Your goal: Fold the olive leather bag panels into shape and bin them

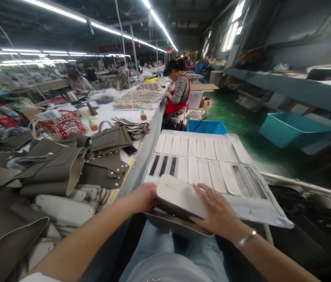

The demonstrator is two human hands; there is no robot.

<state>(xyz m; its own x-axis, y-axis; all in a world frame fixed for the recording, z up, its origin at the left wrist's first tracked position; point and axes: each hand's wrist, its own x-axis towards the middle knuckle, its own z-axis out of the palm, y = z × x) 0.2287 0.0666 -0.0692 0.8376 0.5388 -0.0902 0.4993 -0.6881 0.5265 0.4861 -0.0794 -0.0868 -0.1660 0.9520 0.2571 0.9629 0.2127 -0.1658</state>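
A grey-brown bag body [171, 226] sits over my lap. At its top is a pale, round-cornered base panel [179, 194]. My left hand [145, 197] is closed on the left end of the bag, its fingertips hidden behind the edge. My right hand [216, 209] grips the right end, with fingers over the pale panel and the thumb lower on the side. Just beyond, a white-covered board [259, 207] carries rows of pale rounded strips [193, 148]. A few dark strips [163, 166] lie in its nearer row.
To my left, a long table holds folded grey-brown bag pieces [52, 164] and stacked pale panels [65, 209]. Small glue bottles [143, 114] stand farther along it. A co-worker in a red apron [179, 92] sits ahead. Blue [206, 127] and teal bins [294, 129] stand beyond the board.
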